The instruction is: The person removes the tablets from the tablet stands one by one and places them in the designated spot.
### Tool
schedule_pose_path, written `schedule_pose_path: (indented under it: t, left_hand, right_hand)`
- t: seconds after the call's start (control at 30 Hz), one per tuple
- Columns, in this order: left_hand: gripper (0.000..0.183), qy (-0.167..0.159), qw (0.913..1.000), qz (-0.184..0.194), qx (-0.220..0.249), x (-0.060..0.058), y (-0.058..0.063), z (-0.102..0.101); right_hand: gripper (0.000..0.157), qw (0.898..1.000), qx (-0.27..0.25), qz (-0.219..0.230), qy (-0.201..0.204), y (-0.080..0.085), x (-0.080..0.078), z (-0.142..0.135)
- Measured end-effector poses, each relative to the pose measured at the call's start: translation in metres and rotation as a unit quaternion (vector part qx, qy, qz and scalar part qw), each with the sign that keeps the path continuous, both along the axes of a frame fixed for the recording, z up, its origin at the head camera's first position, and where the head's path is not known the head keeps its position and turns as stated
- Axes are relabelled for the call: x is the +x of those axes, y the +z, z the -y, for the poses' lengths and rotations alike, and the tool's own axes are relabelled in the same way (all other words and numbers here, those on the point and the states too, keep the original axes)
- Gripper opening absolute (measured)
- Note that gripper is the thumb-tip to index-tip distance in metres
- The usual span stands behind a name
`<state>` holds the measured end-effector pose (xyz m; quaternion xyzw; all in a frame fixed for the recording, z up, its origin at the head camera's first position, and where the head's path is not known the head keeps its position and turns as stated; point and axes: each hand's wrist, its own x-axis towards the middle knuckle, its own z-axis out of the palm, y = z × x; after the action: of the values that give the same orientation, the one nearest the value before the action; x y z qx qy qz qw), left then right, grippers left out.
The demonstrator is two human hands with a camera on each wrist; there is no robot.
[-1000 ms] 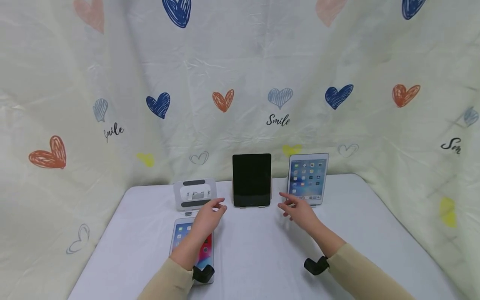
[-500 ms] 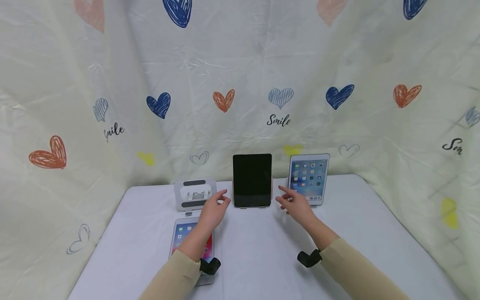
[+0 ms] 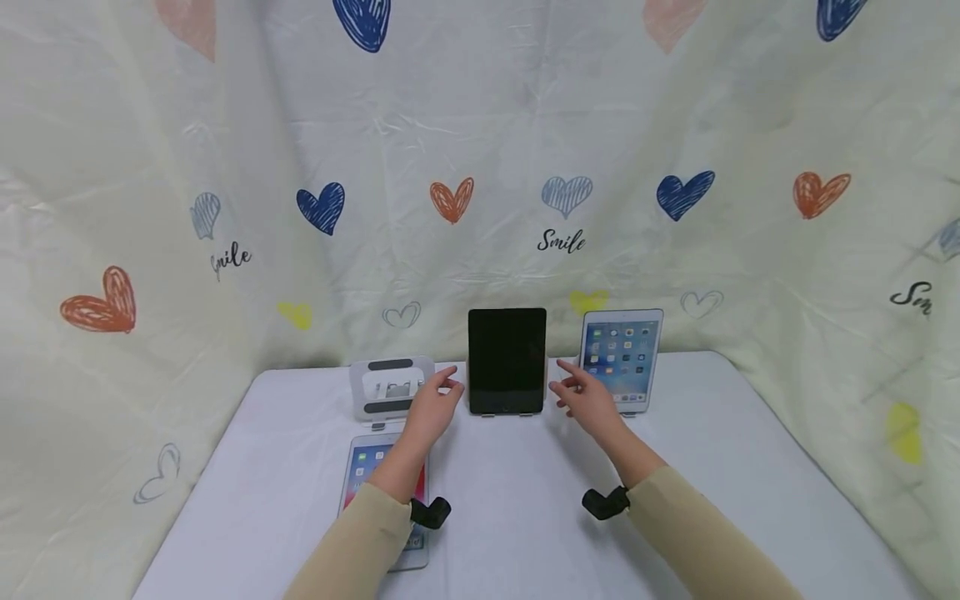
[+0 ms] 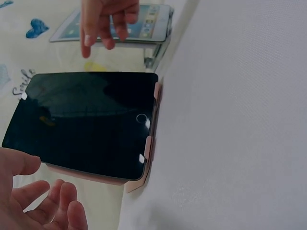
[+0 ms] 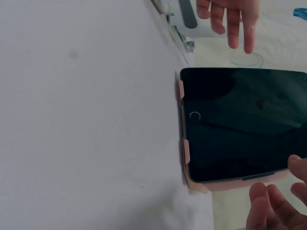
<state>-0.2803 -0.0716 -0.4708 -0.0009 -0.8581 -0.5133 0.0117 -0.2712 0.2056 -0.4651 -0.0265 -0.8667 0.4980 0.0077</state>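
A black-fronted tablet leans upright on a pink stand at the back middle of the table. Just off its left edge is my left hand, fingers spread and nothing held; in the left wrist view its thumb overlaps the tablet's edge. Mirroring it, my right hand is close to the right edge, fingers loosely bent and nothing gripped. In the right wrist view the thumb tip lies over the screen's border.
A white tablet with a lit screen stands behind my right hand. A grey-white stand sits at the left. Below it, another lit tablet lies flat, partly under my left arm. A heart-printed curtain hangs behind the white table.
Both hands have moved forward and inward, closer to the black tablet's two sides. The tablets and the stand have stayed in place; the head view has shifted slightly.
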Motion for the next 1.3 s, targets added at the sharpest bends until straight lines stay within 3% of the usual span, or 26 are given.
schedule_pose_path:
  t: [0.57,0.83,1.3]
  left_hand:
    - [0.049,-0.003,0.9994,-0.034,0.010,-0.023,0.011,-0.008]
    - [0.048,-0.013,0.9993,-0.033,0.008,-0.033,0.022,-0.013]
    - [0.049,-0.024,0.9994,-0.024,0.007,-0.036,0.027,-0.019]
  right_hand:
    - [0.062,0.999,-0.024,-0.024,-0.001,0.012,-0.021,0.017]
    - [0.062,0.999,-0.039,-0.029,-0.003,0.019,-0.028,0.020]
    - [0.063,0.999,-0.036,-0.022,-0.010,0.029,-0.025,0.027]
